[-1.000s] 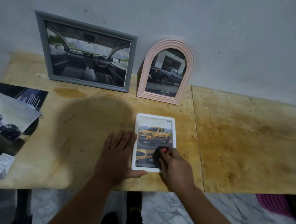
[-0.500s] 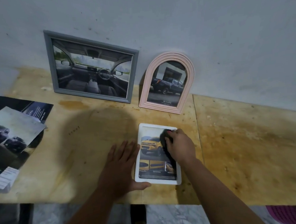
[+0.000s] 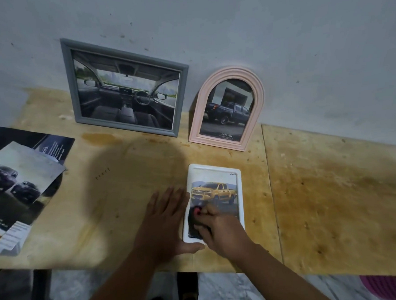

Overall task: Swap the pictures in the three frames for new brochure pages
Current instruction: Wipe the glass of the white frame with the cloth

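Both hands work on the white frame (image 3: 214, 201) that lies flat on the wooden table (image 3: 332, 200). The left hand (image 3: 164, 222) lies flat beside the frame, fingers straight and spread, with its thumb along the near edge. It seems to keep the frame from sliding. The right hand (image 3: 222, 231) has its fingers curled around a small dark cloth (image 3: 194, 221) with a bit of red on it, and presses it on the lower part of the glass. So the right grip is closed on the cloth, and the left grip is open.

Inside the white frame is a page with a yellow pickup truck. It looks like the page is already in, and the hand is wiping the glass.

Two more frames lean on the wall at the back of the table. The grey frame (image 3: 126, 87) shows the inside of a car. The pink arched frame (image 3: 229, 109) shows a dark pickup truck. Both look filled too.

Loose brochure pages (image 3: 22, 179) lie well apart on the left side of the table.

I think the job is almost done. What is left looks small: finish wiping and stand the white frame up near the other two.
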A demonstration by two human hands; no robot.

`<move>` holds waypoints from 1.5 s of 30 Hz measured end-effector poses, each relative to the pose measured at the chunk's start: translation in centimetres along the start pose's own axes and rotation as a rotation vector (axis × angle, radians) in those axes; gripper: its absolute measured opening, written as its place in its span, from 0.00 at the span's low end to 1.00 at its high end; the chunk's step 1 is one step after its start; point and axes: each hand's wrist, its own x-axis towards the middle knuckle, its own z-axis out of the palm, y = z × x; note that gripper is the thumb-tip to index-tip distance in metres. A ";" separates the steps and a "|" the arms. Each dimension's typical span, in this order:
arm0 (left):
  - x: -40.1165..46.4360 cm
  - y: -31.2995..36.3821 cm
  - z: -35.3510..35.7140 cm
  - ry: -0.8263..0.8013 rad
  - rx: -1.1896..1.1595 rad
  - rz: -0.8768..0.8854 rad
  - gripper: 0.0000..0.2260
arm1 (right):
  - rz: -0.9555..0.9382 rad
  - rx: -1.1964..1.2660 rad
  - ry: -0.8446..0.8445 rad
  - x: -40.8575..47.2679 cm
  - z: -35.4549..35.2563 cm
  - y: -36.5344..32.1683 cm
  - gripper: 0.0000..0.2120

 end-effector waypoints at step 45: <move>0.1 0.3 -0.3 -0.074 0.093 -0.027 0.60 | 0.203 0.039 0.355 5.0 -3.7 5.1 0.15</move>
